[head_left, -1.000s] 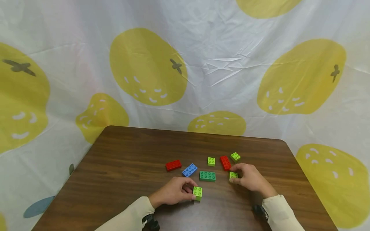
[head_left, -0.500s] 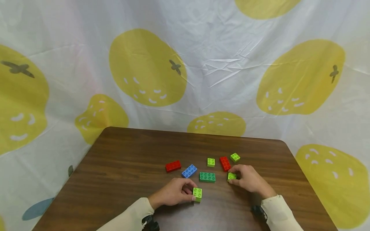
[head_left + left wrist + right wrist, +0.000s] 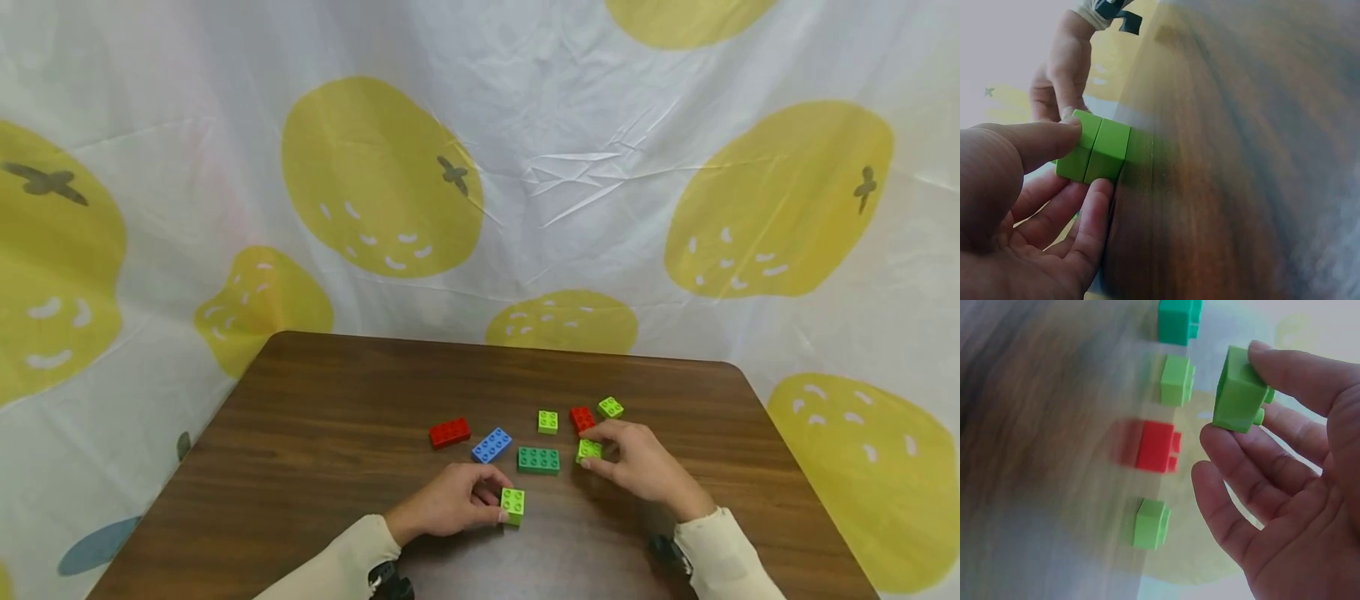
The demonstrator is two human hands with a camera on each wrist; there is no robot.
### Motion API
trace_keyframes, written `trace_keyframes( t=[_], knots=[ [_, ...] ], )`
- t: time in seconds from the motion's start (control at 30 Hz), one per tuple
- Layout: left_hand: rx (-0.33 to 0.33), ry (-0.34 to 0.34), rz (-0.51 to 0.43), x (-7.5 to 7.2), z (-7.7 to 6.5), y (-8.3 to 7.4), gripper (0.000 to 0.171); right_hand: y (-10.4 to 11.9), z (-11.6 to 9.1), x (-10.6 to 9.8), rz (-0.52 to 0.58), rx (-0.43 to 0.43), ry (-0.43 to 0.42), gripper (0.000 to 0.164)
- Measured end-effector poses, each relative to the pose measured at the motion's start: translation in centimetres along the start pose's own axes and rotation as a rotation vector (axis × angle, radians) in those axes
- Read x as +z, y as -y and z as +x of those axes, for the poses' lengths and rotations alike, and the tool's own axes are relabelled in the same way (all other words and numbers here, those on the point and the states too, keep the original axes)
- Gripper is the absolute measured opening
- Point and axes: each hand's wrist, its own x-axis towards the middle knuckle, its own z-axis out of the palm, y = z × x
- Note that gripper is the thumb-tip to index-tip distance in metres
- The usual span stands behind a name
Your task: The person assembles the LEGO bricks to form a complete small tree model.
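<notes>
Near the front middle of the table, my left hand (image 3: 453, 500) pinches a stack of two lime green bricks (image 3: 513, 505). The left wrist view shows the seam between the two stacked bricks (image 3: 1093, 150), with the thumb on one side and fingertips on the other. My right hand (image 3: 641, 467) pinches a single lime green brick (image 3: 588, 451) between thumb and fingers. In the right wrist view that brick (image 3: 1241, 394) is off the table, its hollow underside partly showing. Just beyond the right hand lies a red brick (image 3: 582, 419), partly hidden by its fingers in the head view.
A dark green brick (image 3: 538, 460) lies between the hands. Left of it are a blue brick (image 3: 492, 446) and another red brick (image 3: 450, 432). Two small lime bricks, one in the middle (image 3: 548, 422) and one farther right (image 3: 611, 407), lie farther back. A fruit-print curtain (image 3: 555, 217) hangs behind the brown table (image 3: 337, 392).
My right hand has moved a little left with its lime green brick, away from where it was beside the red brick's near end. The left hand and its stack have stayed in place.
</notes>
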Motion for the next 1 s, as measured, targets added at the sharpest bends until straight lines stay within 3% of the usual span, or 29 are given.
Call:
trace_keyframes(
  t=[0.47,1.0],
  knots=[
    [0.004,0.004,0.016,0.1,0.0,-0.2,0.027,4.0,0.2,1.2,0.093,-0.206,-0.042,0.033],
    [0.035,-0.029,0.003,0.2,0.0,-0.1,0.032,7.6,0.7,4.2,0.135,-0.331,0.044,0.032]
  ],
)
